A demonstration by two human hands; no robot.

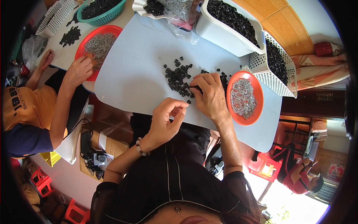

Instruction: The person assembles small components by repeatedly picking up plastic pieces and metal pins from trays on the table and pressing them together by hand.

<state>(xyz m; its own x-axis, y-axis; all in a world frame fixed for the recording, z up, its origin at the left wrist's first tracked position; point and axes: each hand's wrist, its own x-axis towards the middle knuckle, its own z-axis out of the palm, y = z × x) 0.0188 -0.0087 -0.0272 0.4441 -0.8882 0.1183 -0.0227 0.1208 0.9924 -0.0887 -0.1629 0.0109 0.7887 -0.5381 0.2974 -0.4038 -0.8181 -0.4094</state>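
A loose pile of small black pieces [178, 77], which look like plastic caps, lies on the pale blue table. My right hand [210, 93] is down at the pile's right side, its fingers bent and closed around some dark pieces that show between thumb and fingertips. My left hand [166, 118] hovers at the near table edge, just left of the right one. Its thumb and fingers are curled together in a pinch; whatever sits between them is too small or hidden to make out. Beside my right hand stands an orange-red bowl [256, 118] of small shiny metal parts.
A white tub [231, 35] and a perforated white basket [269, 80], both filled with black pieces, stand at the far right. On the left, a co-worker's hand [79, 71] is over a red bowl [112, 29] of metal parts. A green basket [106, 17] stands behind.
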